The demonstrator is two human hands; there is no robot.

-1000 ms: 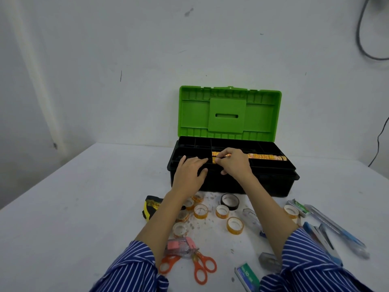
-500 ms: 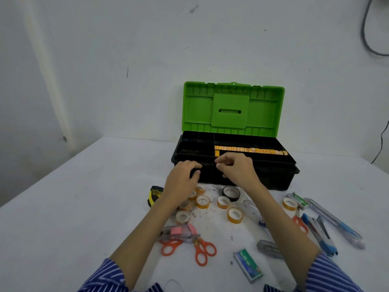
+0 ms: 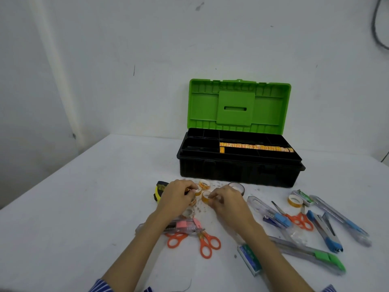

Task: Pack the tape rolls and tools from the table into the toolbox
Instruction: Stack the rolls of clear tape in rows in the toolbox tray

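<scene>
Orange tape rolls pinched by left hand and right hand, labels unreadable, toolbox open

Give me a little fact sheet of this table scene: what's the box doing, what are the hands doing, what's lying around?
toolbox: black plastic toolbox with green lid standing open
inside: row of orange tape rolls in one tray compartment
left hand: left hand curled on a small orange tape roll on the white table
right hand: right hand pinching another small orange tape roll
near hands: black tape roll, orange-handled scissors
right side: blue utility knives, green-ended knife, lone orange tape roll
</scene>
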